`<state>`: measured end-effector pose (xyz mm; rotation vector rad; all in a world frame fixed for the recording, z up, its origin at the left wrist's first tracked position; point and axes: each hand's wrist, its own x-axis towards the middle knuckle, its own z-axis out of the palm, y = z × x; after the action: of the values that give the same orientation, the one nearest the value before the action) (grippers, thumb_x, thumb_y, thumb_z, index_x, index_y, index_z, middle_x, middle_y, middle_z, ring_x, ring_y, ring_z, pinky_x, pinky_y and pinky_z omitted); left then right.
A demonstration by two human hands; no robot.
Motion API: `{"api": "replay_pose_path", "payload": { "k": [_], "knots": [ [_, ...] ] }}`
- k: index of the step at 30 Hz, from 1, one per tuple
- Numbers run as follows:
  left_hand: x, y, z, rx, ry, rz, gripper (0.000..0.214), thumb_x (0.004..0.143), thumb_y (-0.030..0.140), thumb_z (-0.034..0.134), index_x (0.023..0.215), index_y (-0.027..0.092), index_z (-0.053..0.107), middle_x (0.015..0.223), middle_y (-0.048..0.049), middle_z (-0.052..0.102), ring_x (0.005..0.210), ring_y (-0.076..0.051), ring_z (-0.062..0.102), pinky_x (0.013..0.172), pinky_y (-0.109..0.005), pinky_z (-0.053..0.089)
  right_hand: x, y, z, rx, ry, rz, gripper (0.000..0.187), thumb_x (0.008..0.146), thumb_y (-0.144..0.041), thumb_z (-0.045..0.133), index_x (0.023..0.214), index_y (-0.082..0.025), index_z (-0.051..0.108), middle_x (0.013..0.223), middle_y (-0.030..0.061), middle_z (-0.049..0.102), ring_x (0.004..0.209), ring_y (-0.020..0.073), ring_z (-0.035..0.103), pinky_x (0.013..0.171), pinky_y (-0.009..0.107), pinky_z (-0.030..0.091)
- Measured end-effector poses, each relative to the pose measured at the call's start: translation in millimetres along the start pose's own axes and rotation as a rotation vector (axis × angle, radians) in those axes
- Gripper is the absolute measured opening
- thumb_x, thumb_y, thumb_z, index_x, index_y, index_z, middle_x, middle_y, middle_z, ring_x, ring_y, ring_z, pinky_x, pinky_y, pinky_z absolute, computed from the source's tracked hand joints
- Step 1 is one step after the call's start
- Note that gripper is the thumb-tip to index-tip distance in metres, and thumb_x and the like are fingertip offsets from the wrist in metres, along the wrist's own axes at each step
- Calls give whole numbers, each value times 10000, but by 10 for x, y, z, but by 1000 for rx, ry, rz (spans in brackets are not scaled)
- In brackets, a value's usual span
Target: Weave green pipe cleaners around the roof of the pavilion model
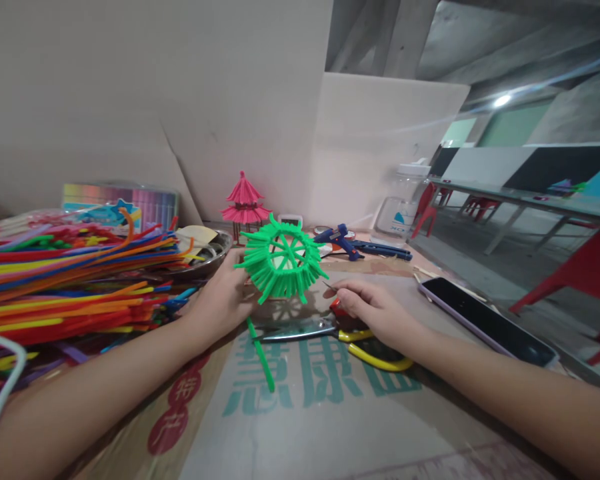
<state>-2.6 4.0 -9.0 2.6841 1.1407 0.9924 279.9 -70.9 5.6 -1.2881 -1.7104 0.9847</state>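
My left hand (230, 287) is closed on the edge of a round green pipe-cleaner frame (287, 283), with spokes in its middle and many strands fanning outward. My right hand (367, 303) is pinched just right of the frame, around a thin dark sliver too small to name. Something red shows under those fingers; its kind is hidden. Below both hands lie scissors (380, 360) with yellow-and-black handles, blades pointing left. A single green pipe cleaner (264, 363) lies by the blade tips.
Bundles of coloured pipe cleaners (70, 307) crowd the left, before a marker set (120, 203) and metal bowl (215, 257). Behind stand a pink pagoda (243, 200), blue glue gun (340, 240), blue-handled tool (383, 251) and bottle (400, 200). A phone (485, 320) lies right.
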Motion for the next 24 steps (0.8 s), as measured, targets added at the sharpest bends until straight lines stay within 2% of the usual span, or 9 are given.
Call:
{"api": "replay_pose_path", "payload": {
  "k": [4,6,9,12,19,24],
  "knots": [
    [-4,42,-3,-2,44,59,268,866,223,598,1110,243,708,1463,-89,445,1350,-322,461,1111,-477,480,29,1,-23,-82,60,-49,300,904,-404,536,949,-173,721,860,74,719,788,223,677,714,335,556],
    [2,51,-9,11,40,90,287,883,224,582,1142,245,706,1477,-82,459,1381,-324,434,1144,-489,451,32,11,-22,-69,48,-34,296,898,-406,543,919,-174,726,847,74,723,778,225,682,708,337,557],
    [14,40,-15,37,26,137,254,895,217,565,1096,226,719,1390,-91,555,1352,-318,472,1148,-495,440,24,40,-5,19,13,37,322,892,-449,553,913,-174,720,802,61,696,702,207,670,636,320,557],
    [20,21,-14,63,36,152,254,884,208,572,1098,217,709,1336,-103,587,1315,-316,506,1106,-502,471,16,53,7,85,1,87,338,873,-475,578,923,-173,722,783,45,675,671,190,666,610,300,555],
    [14,28,-21,113,71,220,290,897,206,583,1177,234,651,1350,-97,564,1322,-310,497,1117,-528,461,24,17,-27,12,54,30,321,866,-471,587,900,-203,760,817,54,724,736,223,691,637,313,553],
    [6,36,-17,117,63,195,306,889,223,612,1190,258,656,1360,-84,562,1321,-307,496,1109,-518,482,23,23,-30,38,55,50,311,863,-479,587,883,-219,757,761,39,697,672,215,670,597,316,542]
  ]
}}
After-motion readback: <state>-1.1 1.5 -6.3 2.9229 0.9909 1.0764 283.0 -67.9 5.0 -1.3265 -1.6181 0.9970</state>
